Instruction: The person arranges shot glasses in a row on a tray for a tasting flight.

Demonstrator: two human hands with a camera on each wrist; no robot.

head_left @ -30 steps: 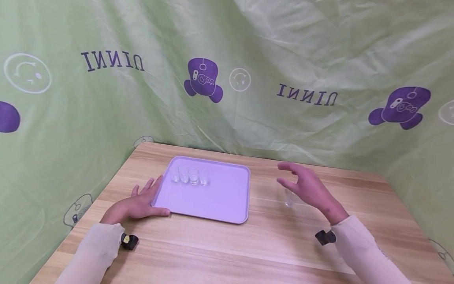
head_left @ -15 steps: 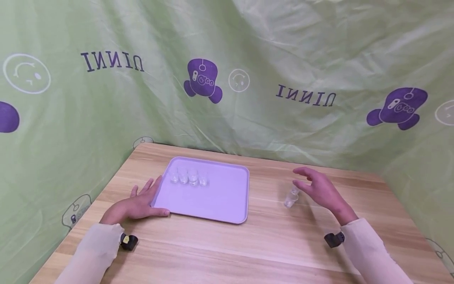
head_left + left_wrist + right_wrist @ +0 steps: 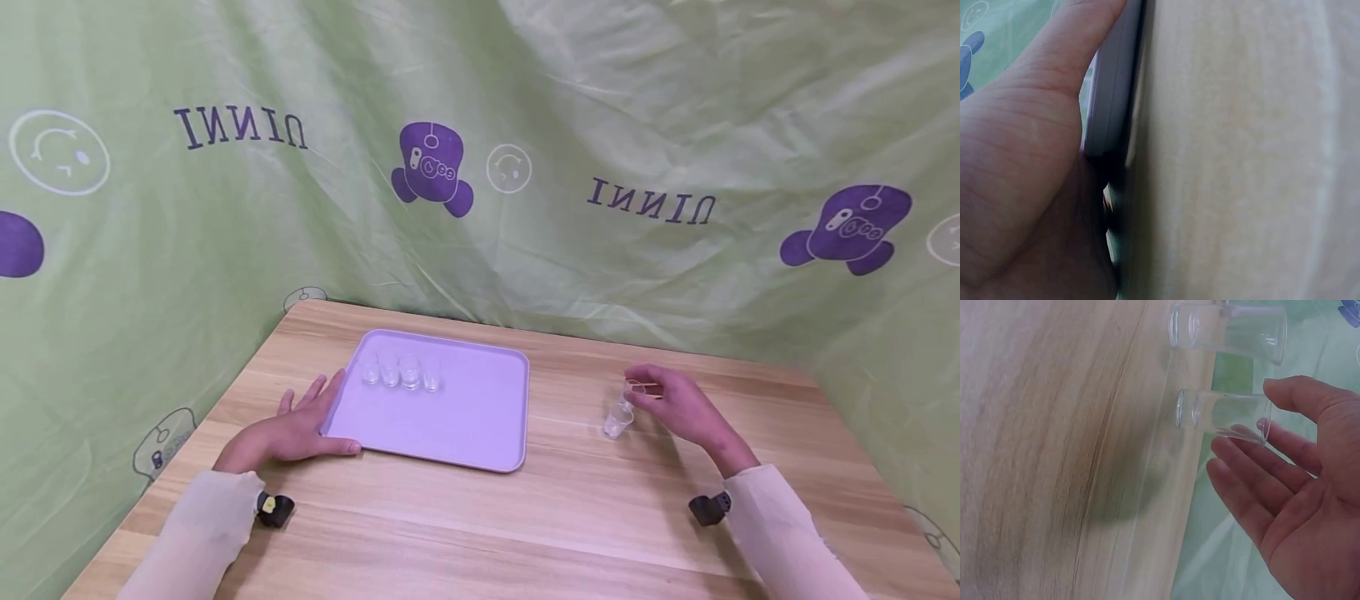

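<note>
A lilac tray (image 3: pixel 442 425) lies on the table, seen whole in the head view. Toward its back left stand several clear shot glasses (image 3: pixel 409 375) in a row. My left hand (image 3: pixel 292 433) rests at the tray's left front corner, fingers spread, thumb along the front edge. In the left wrist view the tray's side (image 3: pixel 1110 94) shows against the thumb. My right hand (image 3: pixel 678 408) pinches the rim of a clear shot glass (image 3: pixel 1222 415), which is upright with its base at the table. Beside it stands another shot glass (image 3: pixel 617 421), untouched.
A wood-grain table (image 3: pixel 465 533) extends under everything, its back and left edges meeting a green printed curtain (image 3: pixel 525 267). Bare table lies between the tray and the two glasses at the right.
My right hand has moved away to the right from the front glass, then closed its thumb and fingers at the rim of the glass behind it. The left hand and tray stay put.
</note>
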